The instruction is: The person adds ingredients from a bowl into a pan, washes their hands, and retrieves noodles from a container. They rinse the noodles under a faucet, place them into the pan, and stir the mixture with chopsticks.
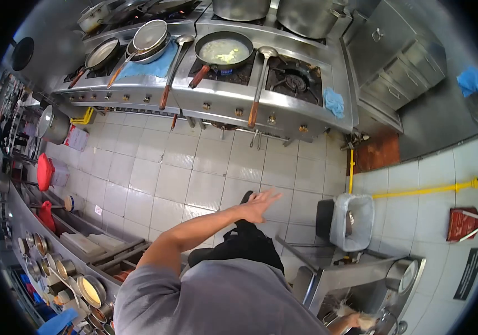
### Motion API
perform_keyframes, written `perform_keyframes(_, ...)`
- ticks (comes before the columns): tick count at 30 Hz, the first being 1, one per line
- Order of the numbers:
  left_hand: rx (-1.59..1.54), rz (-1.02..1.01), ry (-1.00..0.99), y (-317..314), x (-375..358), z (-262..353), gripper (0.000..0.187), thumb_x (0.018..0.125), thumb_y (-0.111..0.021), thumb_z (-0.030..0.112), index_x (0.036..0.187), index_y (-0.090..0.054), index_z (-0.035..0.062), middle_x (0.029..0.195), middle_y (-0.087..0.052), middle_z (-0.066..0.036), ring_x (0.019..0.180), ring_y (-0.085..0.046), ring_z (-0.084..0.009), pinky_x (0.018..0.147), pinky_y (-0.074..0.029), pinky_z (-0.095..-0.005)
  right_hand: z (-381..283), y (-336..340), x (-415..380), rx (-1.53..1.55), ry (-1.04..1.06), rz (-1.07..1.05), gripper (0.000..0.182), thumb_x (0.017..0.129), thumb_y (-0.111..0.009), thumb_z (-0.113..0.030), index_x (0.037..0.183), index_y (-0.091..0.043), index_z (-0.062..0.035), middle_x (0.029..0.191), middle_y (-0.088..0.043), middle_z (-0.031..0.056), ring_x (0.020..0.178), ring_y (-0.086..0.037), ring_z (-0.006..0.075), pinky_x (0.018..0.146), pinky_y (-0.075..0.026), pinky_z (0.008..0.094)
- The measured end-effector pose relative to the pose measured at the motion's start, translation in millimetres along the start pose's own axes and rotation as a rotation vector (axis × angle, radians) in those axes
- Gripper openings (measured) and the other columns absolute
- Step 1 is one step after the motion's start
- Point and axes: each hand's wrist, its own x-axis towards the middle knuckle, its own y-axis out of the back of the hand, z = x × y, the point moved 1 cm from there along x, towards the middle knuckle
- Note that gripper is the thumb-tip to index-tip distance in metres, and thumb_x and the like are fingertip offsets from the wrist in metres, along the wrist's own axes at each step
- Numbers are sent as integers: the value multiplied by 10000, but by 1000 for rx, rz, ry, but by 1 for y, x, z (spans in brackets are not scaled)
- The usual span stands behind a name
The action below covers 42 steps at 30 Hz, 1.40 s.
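Closest in, at the bottom edge of the view, the right hand is low over the steel sink unit, touching a pale, fibrous wad. So little of the hand shows that I cannot tell whether its grip is closed round the wad or only resting against it. The work there would likely go better with the head turned toward the sink, since the hand sits at the very rim of sight and the wad is half hidden. The left hand is stretched out at arm's length over the tiled floor, its grip wide, fingers spread, holding nothing and touching nothing. It looks like a balancing reach, and bringing it in toward the sink's edge would probably steady the body. Just beside the sink stands a lined bin, near enough to take scraps without a step. To the left runs a desk with small metal bowls on it. Farthest off is the stove, well apart from both hands, carrying a frying pan with pale food in it, a ladle across the burner beside it and a blue cloth at the corner.
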Motion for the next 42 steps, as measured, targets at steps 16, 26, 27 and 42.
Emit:
perform_keyframes(16, -1042, 981, 1191, 176, 111, -398, 459, 896, -521, 217, 1328, -465, 74, 1289, -516, -153, 1087, -546, -312, 826, -483, -476, -200, -135, 37, 18, -213, -171, 559, 850, -693, -128, 1312, -457, 80, 1299, -545, 232, 1158, -540, 334, 1026, -400, 408)
perform_keyframes(26, -1491, 1157, 1149, 176, 174, -475, 404, 967, -467, 230, 1334, -404, 74, 1331, -435, -167, 1037, -556, -358, 801, -533, -494, -258, -156, 44, -31, -247, -213, 552, 853, -699, -137, 1312, -468, 67, 1297, -550, 218, 1154, -545, 321, 1019, -412, 414)
perform_keyframes(27, -1515, 1136, 1107, 162, 172, -507, 360, 975, -450, 219, 1299, -439, 62, 1266, -484, -167, 985, -577, -342, 781, -545, -466, -263, -155, 44, -33, -249, -214, 552, 853, -699, -138, 1312, -469, 66, 1296, -551, 217, 1153, -546, 320, 1018, -413, 414)
perform_keyframes(42, -1417, 946, 1161, 180, 159, -497, 410, 987, -457, 309, 1314, -444, 61, 1138, -567, -170, 971, -593, -273, 793, -538, -451, -280, -117, 70, -30, -229, -131, 542, 858, -707, -153, 1310, -485, 46, 1292, -559, 196, 1146, -553, 300, 1007, -430, 422)
